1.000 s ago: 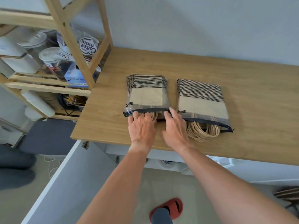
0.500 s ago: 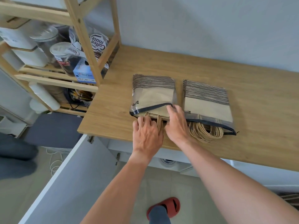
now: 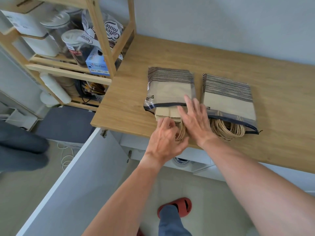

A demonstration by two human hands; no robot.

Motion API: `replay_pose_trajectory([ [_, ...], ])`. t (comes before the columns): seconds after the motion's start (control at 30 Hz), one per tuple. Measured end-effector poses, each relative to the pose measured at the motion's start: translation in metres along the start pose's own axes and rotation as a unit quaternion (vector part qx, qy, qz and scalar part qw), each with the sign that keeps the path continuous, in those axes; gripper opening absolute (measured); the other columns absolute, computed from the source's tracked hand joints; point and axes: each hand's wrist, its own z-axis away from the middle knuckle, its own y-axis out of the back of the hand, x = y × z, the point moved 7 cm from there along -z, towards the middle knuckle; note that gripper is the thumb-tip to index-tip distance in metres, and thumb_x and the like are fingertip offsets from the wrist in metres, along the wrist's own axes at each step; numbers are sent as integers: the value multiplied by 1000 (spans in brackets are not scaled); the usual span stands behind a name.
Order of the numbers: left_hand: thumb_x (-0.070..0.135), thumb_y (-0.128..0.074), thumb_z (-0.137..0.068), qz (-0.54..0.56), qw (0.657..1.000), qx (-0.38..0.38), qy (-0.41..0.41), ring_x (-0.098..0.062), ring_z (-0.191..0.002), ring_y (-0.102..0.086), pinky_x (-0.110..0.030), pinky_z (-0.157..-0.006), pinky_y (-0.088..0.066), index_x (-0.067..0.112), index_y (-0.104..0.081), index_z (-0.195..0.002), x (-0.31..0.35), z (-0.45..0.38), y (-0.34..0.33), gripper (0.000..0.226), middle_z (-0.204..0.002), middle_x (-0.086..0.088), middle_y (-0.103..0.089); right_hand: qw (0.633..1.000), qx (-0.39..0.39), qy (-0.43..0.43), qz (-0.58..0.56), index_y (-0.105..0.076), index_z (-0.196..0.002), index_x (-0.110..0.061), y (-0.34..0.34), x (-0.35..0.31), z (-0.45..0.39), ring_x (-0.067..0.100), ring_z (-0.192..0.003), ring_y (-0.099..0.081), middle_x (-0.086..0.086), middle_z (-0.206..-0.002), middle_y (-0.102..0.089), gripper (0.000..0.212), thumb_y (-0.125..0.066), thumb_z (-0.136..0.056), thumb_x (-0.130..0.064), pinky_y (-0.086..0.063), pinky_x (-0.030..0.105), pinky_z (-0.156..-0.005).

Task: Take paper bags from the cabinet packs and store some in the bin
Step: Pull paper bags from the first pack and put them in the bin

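Note:
Two clear plastic packs of brown paper bags lie side by side on the wooden countertop point(image 3: 170, 53). Out of the open near end of the left pack point(image 3: 170, 86) stick several paper bags point(image 3: 167, 114), with their twine handles beneath my palm. My left hand point(image 3: 166, 140) pinches the near edge and handles of those bags. My right hand point(image 3: 194, 121) lies flat with spread fingers on the left pack's opening, pressing it down. The right pack point(image 3: 228, 97) lies untouched, its twine handles point(image 3: 226, 130) spilling out. No bin is in view.
A wooden shelf unit point(image 3: 100, 48) with jars, tins and a blue box stands left of the countertop. An open white cabinet door point(image 3: 81, 181) swings out below the counter's front edge. My foot in a red slipper point(image 3: 180, 206) is on the tiled floor.
The bags have slid further out of the left pack toward me. My left hand went from flat on the pack to pinching the bags; my right hand spread flat on the pack.

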Motion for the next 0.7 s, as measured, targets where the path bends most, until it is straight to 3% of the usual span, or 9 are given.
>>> replay_pose_trajectory([
  [0.13, 45, -62, -84, 38, 999, 3, -9, -23, -98, -49, -32, -89, -46, 9, -71, -70, -3, 7, 14, 40, -100, -9, -55, 1000, -7, 2, -13, -56, -127, -3, -1, -1, 7, 44, -121, -44, 25, -146, -39, 64, -77, -68, 9, -47, 55, -87],
  [0.23, 42, -52, -89, 127, 981, 78, 126, -16, -107, -46, -28, -89, -41, 16, -69, -85, -18, 12, 35, 31, -116, -8, -51, 1000, 8, -4, -29, -51, -136, -6, 5, -1, 16, 44, -124, -43, 25, -148, -36, 76, -77, -67, 12, -46, 55, -92],
  [0.33, 40, -48, -95, 269, 901, 112, 322, 1, -99, -51, -20, -79, -44, 17, -57, -111, -37, 20, 43, 29, -118, -4, -54, 999, 13, -21, -48, -48, -139, -8, 10, -5, 31, 42, -123, -44, 24, -145, -39, 85, -77, -63, 16, -45, 53, -96],
  [0.43, 52, -50, -89, 359, 809, 42, 463, -16, -101, -60, -29, -82, -49, 14, -53, -120, -56, 30, 24, 49, -117, -5, -61, 994, 38, -38, -92, -51, -138, -10, 16, -13, 51, 36, -110, -49, 17, -132, -49, 81, -77, -64, 12, -46, 47, -89],
  [0.5, 65, -50, -76, 407, 759, -6, 508, -25, -102, -64, -40, -82, -55, 12, -57, -118, -57, 36, 16, 68, -116, -8, -65, 985, 71, -54, -146, -54, -136, -11, 20, -20, 66, 34, -107, -51, 12, -125, -55, 66, -72, -74, 5, -45, 46, -86],
  [0.6, 54, -59, -81, 409, 761, -45, 503, -27, -95, -67, -38, -69, -58, 9, -61, -111, -42, 36, 18, 54, -104, -7, -69, 966, 103, -89, -221, -56, -137, -13, 23, -26, 91, 32, -113, -51, 8, -126, -57, 48, -59, -89, -18, -43, 46, -92],
  [0.7, 33, -65, -86, 389, 793, -76, 462, -25, -85, -71, -33, -63, -60, 9, -65, -102, -24, 31, 22, 29, -97, -10, -73, 946, 115, -119, -279, -53, -140, -11, 15, -31, 118, 31, -114, -50, 12, -127, -56, 55, -68, -88, -13, -48, 48, -93],
])
